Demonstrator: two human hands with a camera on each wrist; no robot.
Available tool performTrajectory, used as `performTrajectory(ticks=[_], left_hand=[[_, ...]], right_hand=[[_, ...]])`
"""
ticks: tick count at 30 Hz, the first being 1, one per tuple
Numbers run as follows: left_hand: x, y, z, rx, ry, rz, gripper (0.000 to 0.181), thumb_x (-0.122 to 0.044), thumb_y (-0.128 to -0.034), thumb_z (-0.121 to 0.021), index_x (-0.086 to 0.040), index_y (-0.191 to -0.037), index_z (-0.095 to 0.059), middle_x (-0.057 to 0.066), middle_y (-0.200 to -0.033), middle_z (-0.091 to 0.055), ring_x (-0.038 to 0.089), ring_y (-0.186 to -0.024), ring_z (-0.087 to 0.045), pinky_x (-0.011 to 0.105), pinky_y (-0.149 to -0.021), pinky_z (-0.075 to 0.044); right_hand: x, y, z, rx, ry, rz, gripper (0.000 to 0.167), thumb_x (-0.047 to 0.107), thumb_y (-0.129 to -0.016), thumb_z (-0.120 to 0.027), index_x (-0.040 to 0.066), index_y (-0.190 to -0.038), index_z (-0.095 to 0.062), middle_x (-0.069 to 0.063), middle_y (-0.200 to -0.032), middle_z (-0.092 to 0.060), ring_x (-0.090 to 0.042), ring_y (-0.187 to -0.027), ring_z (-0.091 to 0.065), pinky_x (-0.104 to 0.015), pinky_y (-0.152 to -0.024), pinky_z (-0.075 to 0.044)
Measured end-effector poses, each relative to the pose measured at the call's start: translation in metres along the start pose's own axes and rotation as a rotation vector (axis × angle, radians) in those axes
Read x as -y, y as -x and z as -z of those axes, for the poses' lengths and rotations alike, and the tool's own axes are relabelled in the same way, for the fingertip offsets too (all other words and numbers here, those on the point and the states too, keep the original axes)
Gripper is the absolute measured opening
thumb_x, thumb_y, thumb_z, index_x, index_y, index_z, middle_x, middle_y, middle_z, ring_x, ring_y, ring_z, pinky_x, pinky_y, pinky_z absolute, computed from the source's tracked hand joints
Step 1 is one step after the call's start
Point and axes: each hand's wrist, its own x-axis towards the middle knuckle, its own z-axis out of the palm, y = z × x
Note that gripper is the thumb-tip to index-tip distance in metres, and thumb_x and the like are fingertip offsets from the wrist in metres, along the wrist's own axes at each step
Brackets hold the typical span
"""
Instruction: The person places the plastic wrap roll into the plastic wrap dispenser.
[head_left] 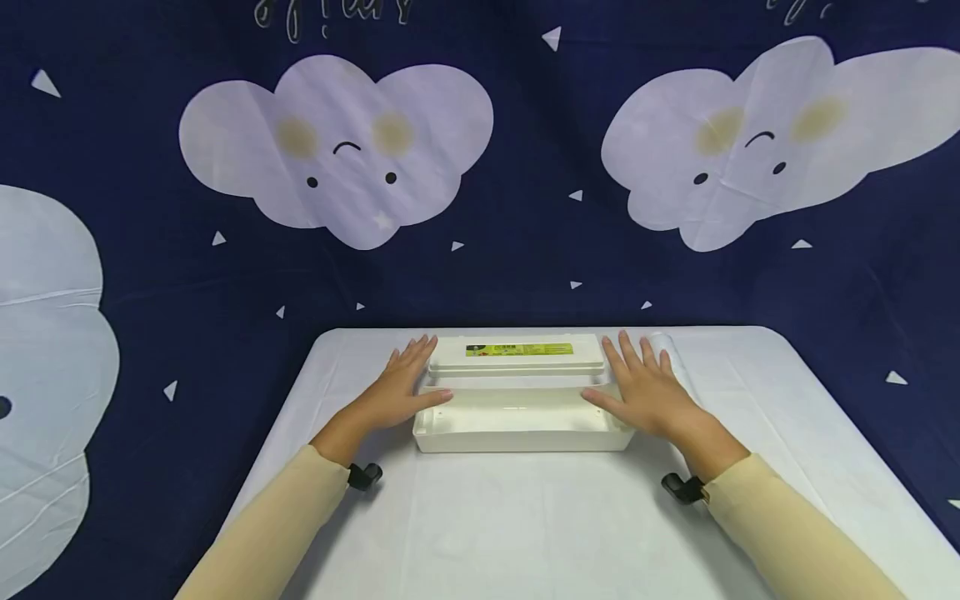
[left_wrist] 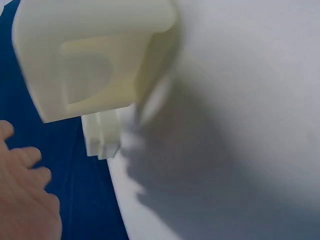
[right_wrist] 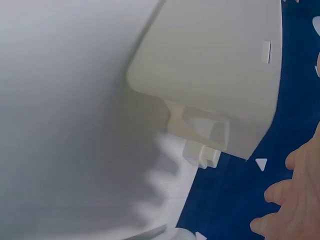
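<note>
A left hand (head_left: 396, 393) and right hand (head_left: 647, 395), fingers straight and spread, gripping nothing, flank a lidless white box (head_left: 522, 442) near the table's (head_left: 540, 525) far edge, apparently placed to reach both ends. A labelled cover (head_left: 517, 363) sits close behind; the right hand partly hides a pale roll (head_left: 670, 345) towards the far right corner.

Bright head view, dimmer, soft-focus wrist views, broad soft shadows on white table (head_left: 517, 525)
</note>
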Motion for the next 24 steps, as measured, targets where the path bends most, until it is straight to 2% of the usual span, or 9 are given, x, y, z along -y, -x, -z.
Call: performTrajectory(ticks=[3, 7, 10, 13, 18, 24], left_hand=[[0.002, 0.004, -0.008, -0.019, 0.115, -0.012, 0.103, -0.056, -0.0977, -0.07, -0.017, -0.171, -0.009, 0.004, -0.175, -0.006, 0.029, -0.159, 0.0, 0.058, -0.126, -0.001], [0.001, 0.013, -0.019, -0.034, 0.298, 0.036, 0.101, -0.045, -0.0977, -0.076, -0.025, -0.171, -0.01, 0.006, -0.175, -0.005, 0.035, -0.159, -0.004, 0.066, -0.124, -0.009], [0.0, 0.019, -0.028, -0.037, 0.389, 0.073, 0.101, -0.04, -0.0974, -0.078, -0.029, -0.171, -0.009, 0.011, -0.175, -0.005, 0.036, -0.158, -0.007, 0.068, -0.122, -0.013], [0.002, 0.022, -0.036, -0.049, 0.413, 0.089, 0.101, -0.039, -0.0965, -0.079, -0.027, -0.171, -0.012, 0.014, -0.175, -0.007, 0.037, -0.158, -0.01, 0.069, -0.121, -0.015], [0.003, 0.027, -0.041, -0.089, 0.45, 0.119, 0.101, -0.037, -0.0935, -0.083, -0.028, -0.171, -0.018, 0.007, -0.174, -0.015, 0.041, -0.156, -0.017, 0.073, -0.119, -0.018], [0.002, 0.03, -0.042, -0.074, 0.483, 0.122, 0.104, -0.033, -0.0914, -0.085, -0.027, -0.171, -0.018, 0.007, -0.174, -0.016, 0.04, -0.156, -0.015, 0.071, -0.121, -0.015]], right_hand=[[-0.003, 0.008, -0.002, -0.012, -0.028, -0.016, 0.109, 0.08, -0.098, -0.041, 0.003, -0.168, -0.01, -0.03, -0.171, -0.004, -0.059, -0.151, 0.002, -0.078, -0.117, 0.0], [-0.007, 0.017, -0.005, -0.028, -0.057, -0.026, 0.107, 0.077, -0.1, -0.043, 0.001, -0.168, -0.01, -0.029, -0.171, -0.002, -0.059, -0.151, 0.001, -0.078, -0.117, -0.001], [-0.012, 0.024, -0.005, -0.031, -0.07, -0.04, 0.106, 0.076, -0.101, -0.042, 0.002, -0.168, -0.007, -0.028, -0.171, 0.002, -0.059, -0.151, 0.004, -0.076, -0.118, 0.002], [-0.018, 0.031, -0.003, -0.034, -0.073, -0.062, 0.105, 0.076, -0.102, -0.04, 0.003, -0.168, -0.003, -0.026, -0.172, 0.005, -0.057, -0.152, 0.007, -0.074, -0.118, 0.006], [-0.027, 0.041, -0.002, -0.051, -0.096, -0.097, 0.103, 0.073, -0.103, -0.041, 0.003, -0.168, -0.002, -0.027, -0.171, 0.005, -0.058, -0.151, 0.007, -0.075, -0.118, 0.007], [-0.036, 0.052, -0.003, -0.06, -0.121, -0.134, 0.101, 0.07, -0.103, -0.044, 0.006, -0.169, -0.002, -0.029, -0.171, 0.003, -0.058, -0.151, 0.006, -0.075, -0.118, 0.007]])
